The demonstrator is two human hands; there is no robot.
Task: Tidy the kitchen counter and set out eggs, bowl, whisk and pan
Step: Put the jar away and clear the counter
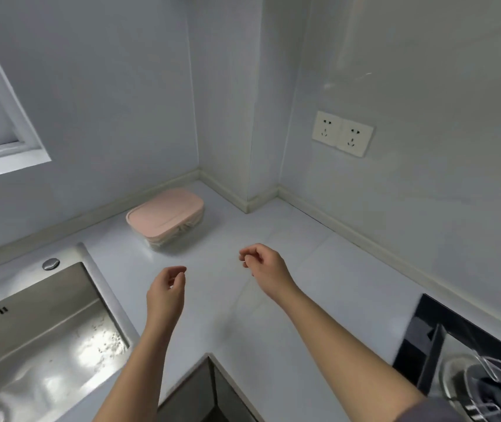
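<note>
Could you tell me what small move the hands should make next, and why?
Probably reach both forward to the pink-lidded box: the left hand and right hand hover empty over the counter just short of it, and it is the only loose item seen on it.

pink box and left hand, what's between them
Nothing: only bare counter lies between the pink box and the left hand, as the head view shows.

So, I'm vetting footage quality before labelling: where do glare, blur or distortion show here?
Head view: glare whitens the floor of the steel sink; motion blur smears the black hob at lower right and softens the pink-lidded container; the wide-angle lens slants the window frame; the left hand and right hand look fairly sharp.
</note>
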